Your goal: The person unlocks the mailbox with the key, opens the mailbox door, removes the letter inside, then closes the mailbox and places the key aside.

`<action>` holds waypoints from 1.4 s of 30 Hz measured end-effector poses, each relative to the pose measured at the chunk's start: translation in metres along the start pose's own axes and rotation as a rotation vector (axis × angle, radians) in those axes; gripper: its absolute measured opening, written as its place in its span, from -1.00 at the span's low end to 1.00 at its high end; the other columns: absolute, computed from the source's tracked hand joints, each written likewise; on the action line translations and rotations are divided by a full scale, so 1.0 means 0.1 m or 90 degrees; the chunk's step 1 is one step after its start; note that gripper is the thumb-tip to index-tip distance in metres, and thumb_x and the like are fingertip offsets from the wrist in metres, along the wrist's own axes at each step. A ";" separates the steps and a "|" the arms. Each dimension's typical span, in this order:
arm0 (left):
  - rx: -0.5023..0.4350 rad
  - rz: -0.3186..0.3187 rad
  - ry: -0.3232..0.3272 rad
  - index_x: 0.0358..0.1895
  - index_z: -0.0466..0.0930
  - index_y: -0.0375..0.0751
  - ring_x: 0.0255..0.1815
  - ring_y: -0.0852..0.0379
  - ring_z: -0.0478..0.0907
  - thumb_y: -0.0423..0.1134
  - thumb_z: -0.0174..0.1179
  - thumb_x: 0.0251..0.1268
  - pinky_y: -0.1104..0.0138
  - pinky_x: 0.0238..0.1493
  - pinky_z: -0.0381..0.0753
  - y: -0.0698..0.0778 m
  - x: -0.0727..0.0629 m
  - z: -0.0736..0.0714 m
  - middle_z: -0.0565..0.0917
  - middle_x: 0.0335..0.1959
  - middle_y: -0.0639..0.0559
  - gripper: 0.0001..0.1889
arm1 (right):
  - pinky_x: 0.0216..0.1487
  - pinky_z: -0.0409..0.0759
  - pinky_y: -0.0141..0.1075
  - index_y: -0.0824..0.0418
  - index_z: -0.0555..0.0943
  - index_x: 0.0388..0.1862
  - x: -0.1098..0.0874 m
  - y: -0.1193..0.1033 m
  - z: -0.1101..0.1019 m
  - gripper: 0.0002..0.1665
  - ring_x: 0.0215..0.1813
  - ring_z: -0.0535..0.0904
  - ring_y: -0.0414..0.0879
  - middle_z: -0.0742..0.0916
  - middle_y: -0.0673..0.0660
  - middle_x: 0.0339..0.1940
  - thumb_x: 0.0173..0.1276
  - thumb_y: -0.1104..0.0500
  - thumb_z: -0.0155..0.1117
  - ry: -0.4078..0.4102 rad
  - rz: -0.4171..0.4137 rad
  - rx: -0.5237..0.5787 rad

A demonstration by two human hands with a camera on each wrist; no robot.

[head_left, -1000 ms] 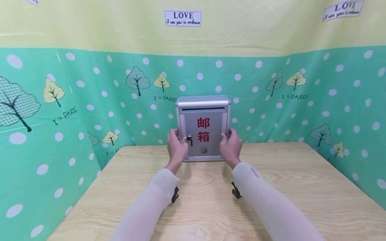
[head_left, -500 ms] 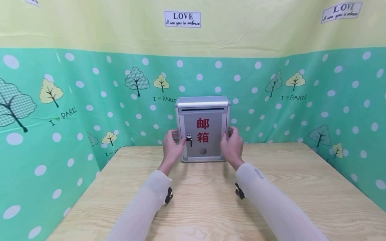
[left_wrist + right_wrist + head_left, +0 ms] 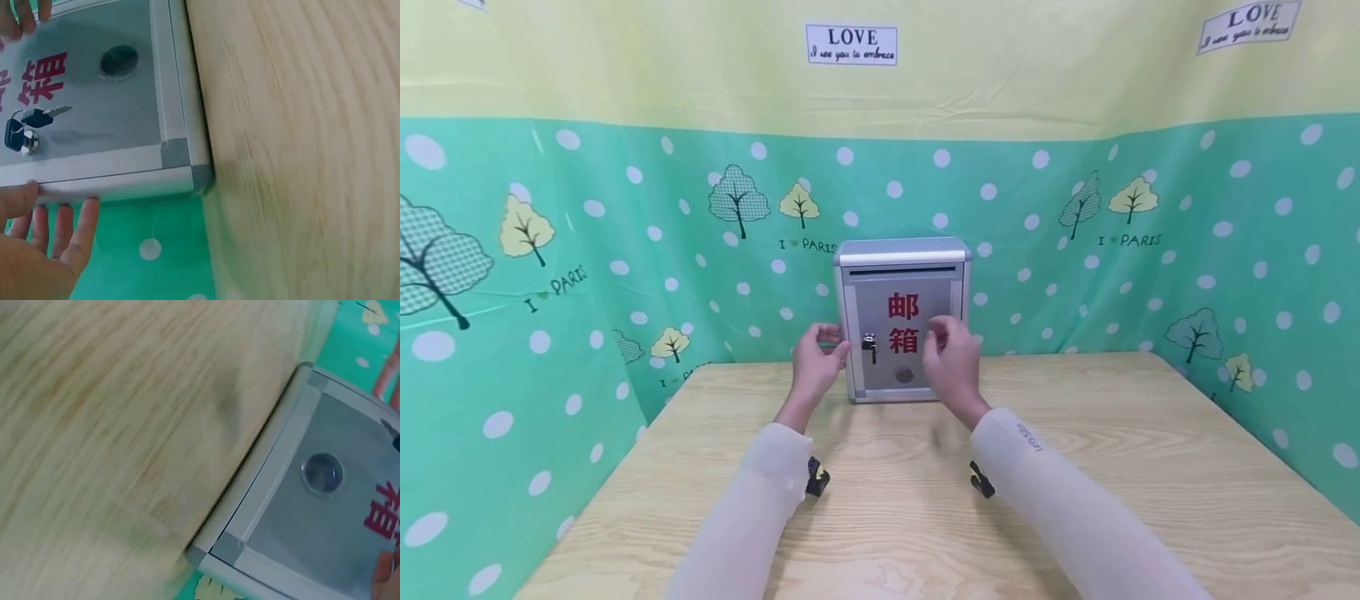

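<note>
A silver-grey metal mailbox (image 3: 872,292) with red characters stands upright at the far side of the wooden table. At its left edge is my left hand (image 3: 816,362), thumb near the front edge and fingers fairly straight along the side, touching lightly or just apart. My right hand (image 3: 953,362) is in front of the door's right part, fingers loosely bent, with nothing seen between them. A key (image 3: 59,110) is in the left wrist view, on a ring with a second one in the door's lock (image 3: 29,142). A round window (image 3: 322,474) sits low on the door.
The wooden table (image 3: 880,500) has its back edge right behind the mailbox. A green and yellow cloth (image 3: 647,208) with dots and trees hangs around the back and sides. Black wrist mounts (image 3: 817,477) show under both sleeves.
My right hand has left the mailbox's right side and moved left in front of the door. My left hand has loosened and shifted slightly left. The mailbox stays in place.
</note>
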State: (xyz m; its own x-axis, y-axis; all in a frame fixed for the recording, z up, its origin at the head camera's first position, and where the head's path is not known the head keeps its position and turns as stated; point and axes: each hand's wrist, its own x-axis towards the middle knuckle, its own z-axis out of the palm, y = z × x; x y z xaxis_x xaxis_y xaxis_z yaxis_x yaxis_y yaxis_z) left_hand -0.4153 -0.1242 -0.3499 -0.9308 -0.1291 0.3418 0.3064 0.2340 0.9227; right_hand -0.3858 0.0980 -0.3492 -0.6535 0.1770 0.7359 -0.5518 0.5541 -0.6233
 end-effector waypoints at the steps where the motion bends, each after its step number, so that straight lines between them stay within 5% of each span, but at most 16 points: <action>1: -0.005 -0.003 0.003 0.17 0.51 -0.31 -0.04 -0.13 0.66 -0.43 0.32 0.36 0.21 -0.11 0.81 -0.01 0.00 0.00 0.62 0.03 -0.23 -0.64 | -0.03 0.74 -0.20 0.35 0.59 0.08 -0.02 -0.02 0.03 -0.74 -0.08 0.64 0.02 0.70 0.21 -0.09 0.45 0.38 0.20 -0.030 -0.035 -0.020; 8: -0.029 -0.003 0.014 0.16 0.53 -0.29 -0.03 -0.11 0.66 -0.42 0.32 0.36 0.17 -0.07 0.81 -0.04 0.01 0.00 0.63 0.02 -0.21 -0.65 | 0.04 0.71 -0.26 0.30 0.60 0.12 -0.04 -0.15 0.25 -0.71 -0.03 0.60 -0.02 0.70 0.16 -0.04 0.47 0.25 0.29 -0.196 -0.269 -0.172; 13: -0.036 0.008 0.004 0.15 0.53 -0.31 -0.04 -0.15 0.67 -0.44 0.31 0.36 0.02 0.00 0.78 -0.05 0.03 0.03 0.64 0.01 -0.24 -0.66 | 0.07 0.71 -0.27 0.34 0.59 0.16 -0.05 -0.20 0.34 -0.65 0.01 0.59 0.04 0.70 0.21 0.01 0.44 0.28 0.32 -0.216 -0.358 -0.255; 21: -0.014 0.012 0.013 0.15 0.54 -0.30 -0.04 -0.14 0.68 -0.43 0.31 0.37 0.14 -0.10 0.81 -0.02 0.03 0.01 0.64 0.00 -0.22 -0.67 | 0.21 0.67 -0.28 0.36 0.55 0.29 -0.05 -0.38 0.50 -0.53 0.09 0.62 0.05 0.70 0.24 0.10 0.43 0.32 0.31 -0.279 -0.518 -0.578; 26: -0.017 0.015 0.016 0.14 0.55 -0.32 -0.06 -0.16 0.68 -0.45 0.32 0.35 0.05 -0.07 0.81 -0.02 0.02 -0.01 0.64 -0.01 -0.24 -0.67 | 0.08 0.72 -0.31 0.32 0.60 0.22 -0.05 -0.44 0.59 -0.60 0.00 0.62 0.02 0.71 0.20 0.02 0.42 0.30 0.33 -0.284 -0.517 -0.647; 35: -0.028 0.001 0.008 0.14 0.55 -0.33 -0.07 -0.15 0.68 -0.45 0.32 0.35 0.02 -0.03 0.79 -0.03 0.01 -0.01 0.64 -0.01 -0.24 -0.67 | 0.04 0.73 -0.33 0.29 0.67 0.12 -0.07 -0.41 0.62 -0.65 -0.05 0.63 0.00 0.74 0.16 -0.07 0.36 0.30 0.41 -0.237 -0.511 -0.596; 42: -0.024 -0.002 0.005 0.17 0.54 -0.30 -0.03 -0.15 0.68 -0.42 0.31 0.37 0.10 -0.06 0.81 -0.03 0.02 -0.02 0.63 0.02 -0.23 -0.66 | 0.05 0.72 -0.36 0.30 0.70 0.02 -0.09 -0.50 0.66 -0.73 -0.05 0.63 -0.03 0.75 0.18 -0.10 0.35 0.32 0.41 -0.248 -0.366 -0.464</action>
State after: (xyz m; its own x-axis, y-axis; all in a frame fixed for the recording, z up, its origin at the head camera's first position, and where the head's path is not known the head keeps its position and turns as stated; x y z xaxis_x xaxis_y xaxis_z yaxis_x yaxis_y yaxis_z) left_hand -0.4180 -0.1275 -0.3515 -0.9303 -0.1380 0.3398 0.3105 0.1967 0.9300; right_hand -0.3864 0.0148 -0.3417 -0.5835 -0.4802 0.6549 -0.4707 0.8572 0.2090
